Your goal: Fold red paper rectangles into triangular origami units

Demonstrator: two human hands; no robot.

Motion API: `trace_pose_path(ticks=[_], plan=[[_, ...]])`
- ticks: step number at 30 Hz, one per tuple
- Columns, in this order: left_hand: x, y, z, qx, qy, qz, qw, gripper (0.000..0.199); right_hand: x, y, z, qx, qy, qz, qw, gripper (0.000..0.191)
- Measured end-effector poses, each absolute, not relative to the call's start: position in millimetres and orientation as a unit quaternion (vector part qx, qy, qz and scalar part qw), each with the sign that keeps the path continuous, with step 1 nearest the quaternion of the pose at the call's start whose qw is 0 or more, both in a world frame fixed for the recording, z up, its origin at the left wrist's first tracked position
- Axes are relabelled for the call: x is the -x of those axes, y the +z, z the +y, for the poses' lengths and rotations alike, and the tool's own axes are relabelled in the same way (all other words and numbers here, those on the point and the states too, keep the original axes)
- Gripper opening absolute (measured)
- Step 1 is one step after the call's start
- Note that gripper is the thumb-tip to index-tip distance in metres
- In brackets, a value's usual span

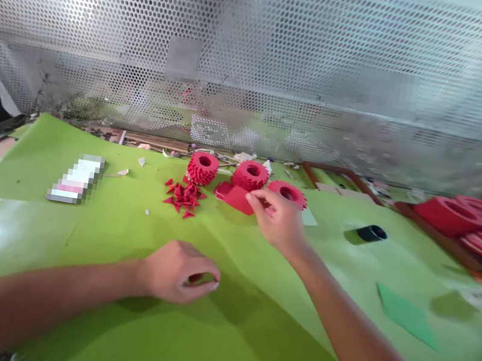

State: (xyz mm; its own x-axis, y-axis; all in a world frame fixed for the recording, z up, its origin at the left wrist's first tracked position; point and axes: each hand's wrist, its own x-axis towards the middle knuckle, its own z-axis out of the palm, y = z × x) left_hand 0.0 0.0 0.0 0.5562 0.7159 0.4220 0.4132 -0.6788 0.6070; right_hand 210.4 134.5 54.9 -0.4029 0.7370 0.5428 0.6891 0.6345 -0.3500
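Note:
My right hand (275,219) hangs over the middle of the green-covered table (31,233), its fingertips at a flat red paper piece (233,197). Whether it grips that piece, I cannot tell. Just beyond the fingers stands a low ring of folded red paper (287,193), partly hidden by the hand. Two taller red folded-paper rings (202,168) (251,175) stand side by side to the left of it. Loose folded red paper triangles (183,197) lie in a heap in front of them. My left hand (178,271) rests nearer me, fingers curled, holding nothing visible.
A perforated metal sheet (262,43) rises behind the table. A wooden tray (443,231) with large red paper rings sits at right. A black roll (372,233), a green paper sheet (407,315) and a pixelated white packet (76,179) lie on the table.

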Motion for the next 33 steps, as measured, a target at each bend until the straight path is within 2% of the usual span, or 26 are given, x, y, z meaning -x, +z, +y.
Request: trace_pose_path(ticks=[3,8,12,16,20,25,28,31,33], plan=[[2.1,0.8,3.4,-0.869,0.362,0.314,0.125,0.012,-211.3,51.1,118.0,0.419,0.176,-0.835,0.309,0.033],[4.8,5.0,6.1,-0.833,0.452,0.314,0.058,0.01,-205.7,39.1,93.1,0.399,0.38,-0.794,0.256,0.037],[7.6,0.2,9.4,-0.775,0.503,0.365,0.111,0.006,-203.1,26.0,86.9,0.404,0.486,-0.736,0.244,0.038],[9.1,-0.7,10.1,-0.73,0.442,0.469,0.229,0.015,-203.8,18.6,85.3,0.421,0.511,-0.71,0.241,0.041],[8.8,1.5,10.6,-0.705,0.398,0.507,0.296,0.025,-203.2,20.6,81.4,0.424,0.496,-0.717,0.245,0.04],[9.5,-1.5,11.6,-0.719,0.401,0.498,0.272,0.027,-206.2,21.2,84.1,0.431,0.429,-0.75,0.261,0.037],[10.2,-4.5,10.1,-0.758,0.401,0.461,0.225,0.02,-213.0,24.4,96.5,0.429,0.272,-0.799,0.321,0.028],[9.8,-6.1,8.0,-0.816,0.38,0.396,0.182,0.017,-217.5,34.6,115.7,0.391,0.049,-0.834,0.386,0.022],[9.1,-6.1,6.9,-0.848,0.357,0.359,0.154,0.017,-215.8,42.7,129.8,0.353,-0.057,-0.86,0.364,0.021]])
